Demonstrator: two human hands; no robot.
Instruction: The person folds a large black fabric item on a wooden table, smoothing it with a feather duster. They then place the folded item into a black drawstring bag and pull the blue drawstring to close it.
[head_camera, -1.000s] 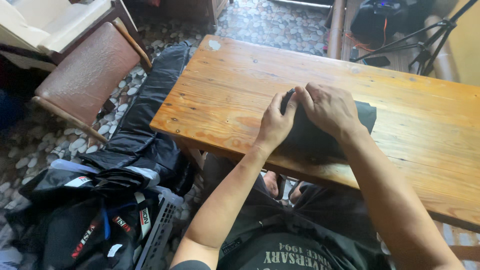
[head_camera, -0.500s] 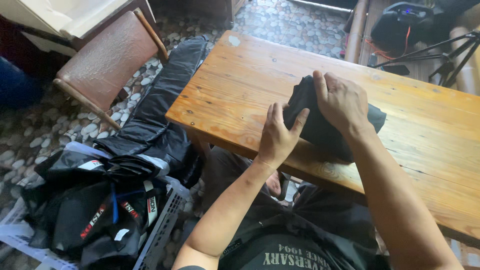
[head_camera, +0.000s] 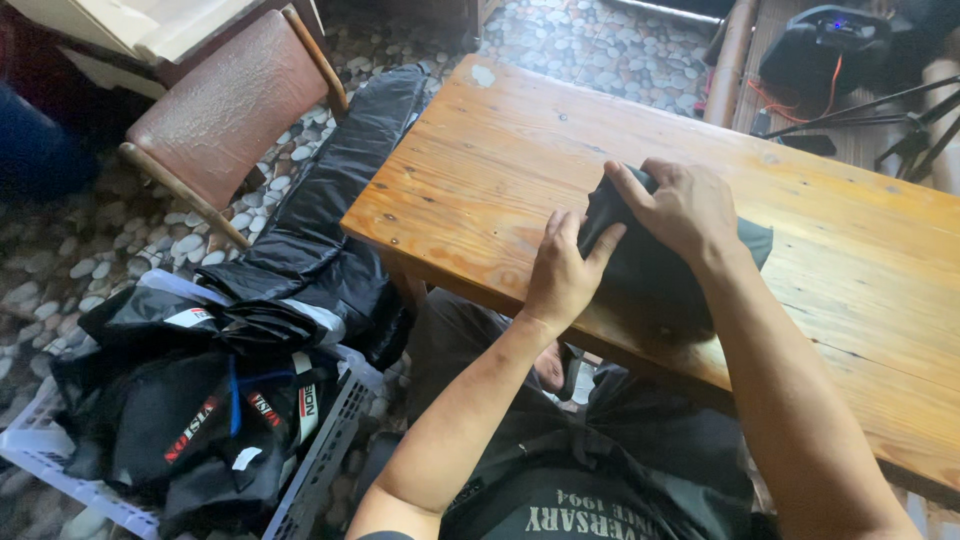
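A black folded cloth bundle (head_camera: 655, 275) lies on the near part of a wooden table (head_camera: 800, 250). My right hand (head_camera: 680, 205) grips the bundle's raised left end from above, fingers curled over the fabric. My left hand (head_camera: 562, 270) presses flat against the bundle's left side, fingers pointing up and together. Both forearms reach in from the bottom of the view. Part of the cloth is hidden under my right wrist.
A white plastic basket (head_camera: 320, 465) piled with black garments sits on the pebble floor at lower left. A long black garment (head_camera: 320, 220) drapes beside the table. A brown-seated chair (head_camera: 225, 115) stands at upper left. Dark bags and a tripod (head_camera: 850, 60) lie behind the table.
My right hand has lifted and rolled the cloth's left end up off the table. My left hand has shifted from on the cloth to pressing against its side.
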